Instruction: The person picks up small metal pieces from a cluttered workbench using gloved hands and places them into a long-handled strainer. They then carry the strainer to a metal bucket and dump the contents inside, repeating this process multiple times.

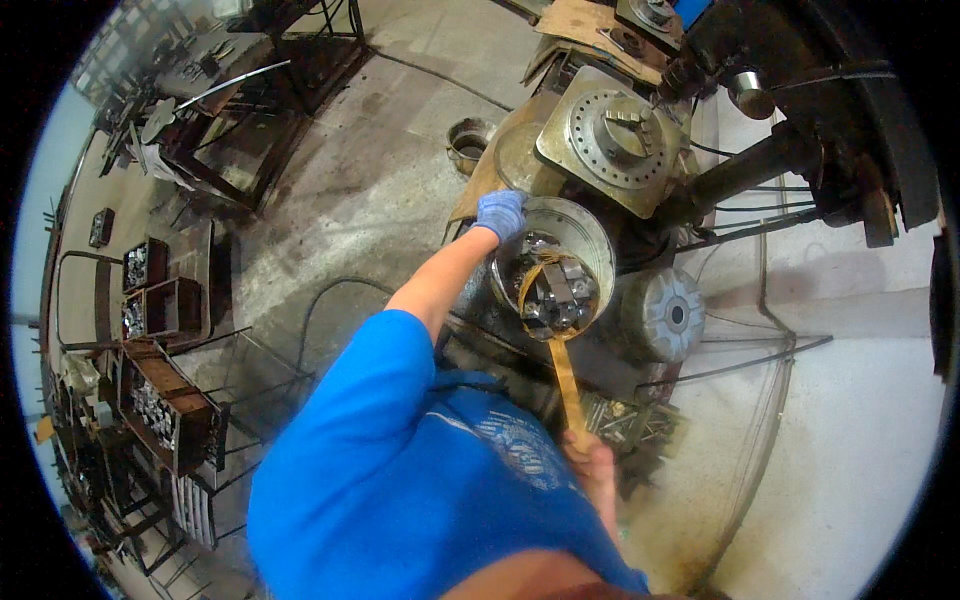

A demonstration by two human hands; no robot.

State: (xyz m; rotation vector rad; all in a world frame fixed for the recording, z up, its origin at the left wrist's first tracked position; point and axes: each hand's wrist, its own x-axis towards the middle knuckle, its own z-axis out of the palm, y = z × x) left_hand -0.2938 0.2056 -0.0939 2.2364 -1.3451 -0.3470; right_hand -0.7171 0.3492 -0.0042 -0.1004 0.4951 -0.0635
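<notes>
My left hand point(501, 214), in a blue knit glove, is closed over the left rim of a round metal tub point(592, 228). Bare of any glove, my right hand point(590, 457) grips the flat yellow handle of a round scoop point(566, 385). The scoop's bowl rests in or just over the near part of the tub; its exact contact is hidden. Dark and shiny blocky metal parts point(562, 292) fill the bowl. More metal pieces show in the tub behind it, toward my left hand.
Beyond the tub stands a machine with a square plate and round chuck point(622, 135). A grey motor-like drum point(668, 315) sits at the right, before a white wall. Boxes of metal parts point(165, 410) line the left. A hollow metal ring point(467, 145) lies on the floor.
</notes>
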